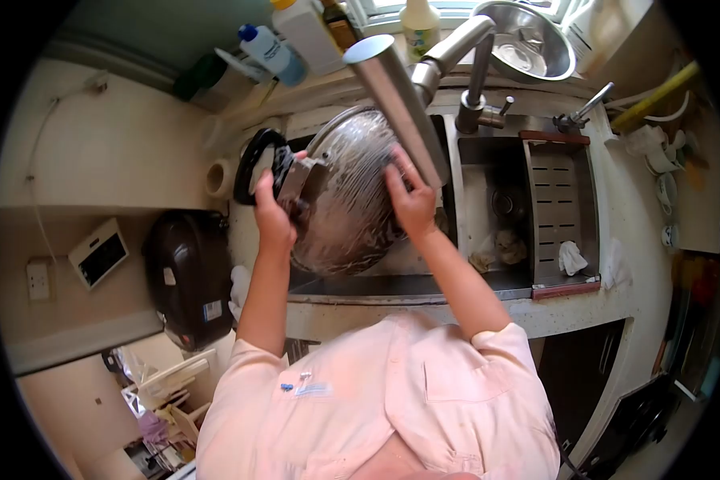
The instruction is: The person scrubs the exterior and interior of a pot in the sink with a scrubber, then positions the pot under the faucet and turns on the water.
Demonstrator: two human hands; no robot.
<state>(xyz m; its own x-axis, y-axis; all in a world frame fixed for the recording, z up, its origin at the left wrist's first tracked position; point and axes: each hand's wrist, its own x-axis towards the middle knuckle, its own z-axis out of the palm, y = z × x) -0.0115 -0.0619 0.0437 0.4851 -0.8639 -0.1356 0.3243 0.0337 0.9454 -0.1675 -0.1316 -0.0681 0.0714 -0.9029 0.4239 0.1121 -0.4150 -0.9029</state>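
A large round metal pan [348, 200], streaked with suds, is tilted over the left sink basin. My left hand [274, 212] is closed round the pan's side by its black loop handle [252, 164] and metal bracket. On the pan's right part lies my right hand [412, 192], its fingers bent against the soapy surface; whether anything is under them is hidden. The thick metal faucet spout [400, 104] passes just above that hand.
Right of the pan is a second basin [480, 208] with a slotted metal tray [556, 212] holding a white crumpled cloth [571, 258]. Bottles [272, 54] and a steel bowl [528, 44] stand behind the sink. A dark brown appliance [190, 276] is at the left.
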